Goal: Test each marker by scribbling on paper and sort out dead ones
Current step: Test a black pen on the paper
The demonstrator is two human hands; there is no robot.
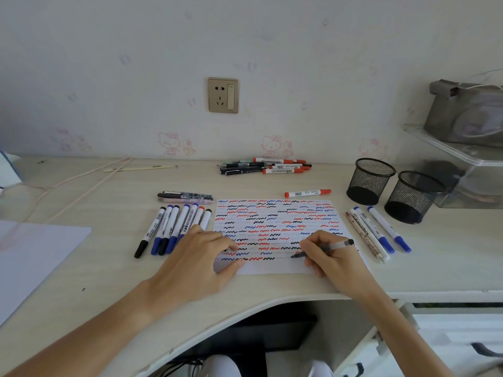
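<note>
Paper nearly full of scribbles, right hand pinching a clear pen mid-test, left hand flat holding paper, seven markers probably left.

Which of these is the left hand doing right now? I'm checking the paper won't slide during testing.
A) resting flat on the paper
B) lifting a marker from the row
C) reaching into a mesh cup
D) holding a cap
A: the left hand lies with fingers spread on the scribbled paper while the right hand writes with a pen.
</note>
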